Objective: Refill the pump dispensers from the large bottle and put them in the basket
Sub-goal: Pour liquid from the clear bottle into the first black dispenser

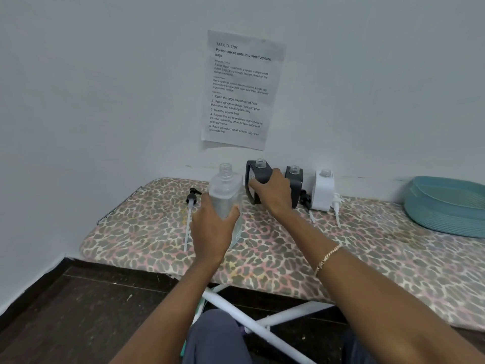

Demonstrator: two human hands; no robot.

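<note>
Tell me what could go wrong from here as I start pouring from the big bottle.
The dark dispenser your right hand grips has a narrow open neck; liquid from the large bottle in your left hand could miss and soak the fabric board cover.
The second dark dispenser and white dispenser stand uncapped close beside it; a bump might tip them.
The black pump lies loose by your left hand and could be swept off the edge.
</note>
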